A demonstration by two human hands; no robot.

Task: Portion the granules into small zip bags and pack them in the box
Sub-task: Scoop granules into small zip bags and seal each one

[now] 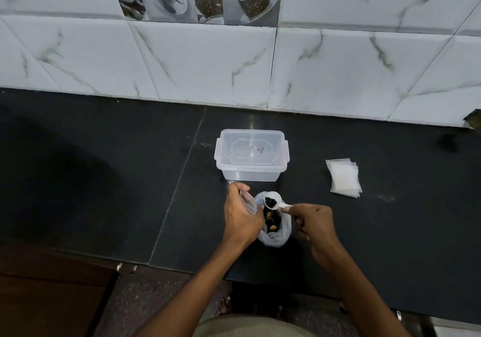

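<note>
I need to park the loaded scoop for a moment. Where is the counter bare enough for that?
Bare counter lies right of the right hand, below the stack of zip bags; more lies left of the box. It is crowded between the box and both hands, around the granule bag.

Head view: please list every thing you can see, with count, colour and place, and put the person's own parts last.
Box: one, clear plastic, lid on, on the counter near the wall.
Small zip bags: one stack, clear, on the counter right of the box.
Zip bag: one, clear, held in the left hand.
Supply bag: one, whitish, open, dark granules inside, in front of the box.
Scoop: one, white, loaded with dark granules, above the supply bag.
Counter: one, black.
Left hand: grips the zip bag.
Right hand: holds the scoop's handle.
</note>
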